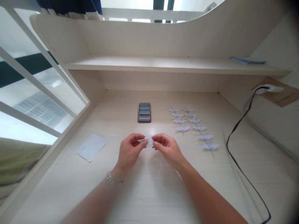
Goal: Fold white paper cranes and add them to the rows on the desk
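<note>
My left hand (130, 150) and my right hand (166, 148) meet above the middle of the pale wooden desk (149, 193). Both pinch a small folded piece of white paper (147, 142) between thumb and fingers, one hand at each end. Most of the paper is hidden by my fingertips. A thin bracelet (113, 179) sits on my left wrist. To the right of my hands, several finished white paper cranes (193, 124) lie in two rows on the desk.
A flat stack of white paper sheets (92, 147) lies to the left. A phone (144, 112) lies face up behind my hands. A black cable (243, 137) runs from a wall socket (271, 89) down the right side. A shelf (163, 63) spans above.
</note>
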Available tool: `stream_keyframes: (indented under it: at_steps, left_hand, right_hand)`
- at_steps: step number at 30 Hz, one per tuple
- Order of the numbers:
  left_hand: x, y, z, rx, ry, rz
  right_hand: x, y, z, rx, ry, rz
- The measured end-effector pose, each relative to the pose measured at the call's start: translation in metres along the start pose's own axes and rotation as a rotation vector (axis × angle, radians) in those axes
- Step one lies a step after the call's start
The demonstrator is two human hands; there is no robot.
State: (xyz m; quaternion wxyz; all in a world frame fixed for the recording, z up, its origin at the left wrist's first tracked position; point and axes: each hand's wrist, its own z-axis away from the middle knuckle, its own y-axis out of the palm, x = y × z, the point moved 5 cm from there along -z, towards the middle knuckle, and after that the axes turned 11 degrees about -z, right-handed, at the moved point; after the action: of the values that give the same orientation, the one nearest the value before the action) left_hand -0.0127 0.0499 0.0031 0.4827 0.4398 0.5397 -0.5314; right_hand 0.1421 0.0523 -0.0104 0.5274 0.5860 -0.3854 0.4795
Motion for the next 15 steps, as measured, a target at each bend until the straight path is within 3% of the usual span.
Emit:
stream_keyframes:
  at_steps: [4, 15]
  left_hand:
    - [-0.003, 0.0, 0.001, 0.011, 0.012, -0.034]
    - [0.002, 0.002, 0.003, 0.022, 0.069, -0.163]
  right_hand:
    - [0.001, -0.002, 0.0, -0.006, -0.03, -0.007]
    - [0.019, 0.005, 0.009, -0.091, -0.283, 0.237]
